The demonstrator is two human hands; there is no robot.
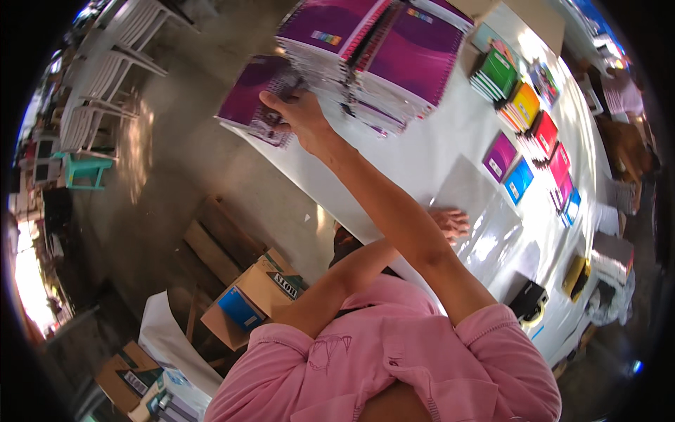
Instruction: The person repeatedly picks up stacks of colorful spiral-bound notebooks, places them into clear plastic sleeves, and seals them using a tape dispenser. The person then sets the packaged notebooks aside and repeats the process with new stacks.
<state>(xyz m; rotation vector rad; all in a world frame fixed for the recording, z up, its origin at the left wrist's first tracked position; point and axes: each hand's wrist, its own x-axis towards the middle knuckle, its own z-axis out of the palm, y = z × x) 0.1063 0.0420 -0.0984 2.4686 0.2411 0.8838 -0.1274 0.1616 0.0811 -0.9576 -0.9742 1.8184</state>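
Note:
My right hand (299, 116) reaches far across the white table (422, 151) and grips a purple spiral notebook (253, 95) that lies at the table's edge. Beside it stand two tall stacks of the same purple spiral notebooks (394, 49). My left hand (450, 221) lies flat, fingers spread, on a clear plastic sheet (485, 211) spread on the table. The left forearm passes under the right arm. Both sleeves are pink.
Small stacks of green, orange, red, pink and blue notebooks (531, 133) run along the table's right side. A black tape dispenser (529, 299) and a yellow object (575, 276) sit near its lower end. Cardboard boxes (256, 295) and wooden boards are on the floor, white plastic chairs (105, 77) farther off.

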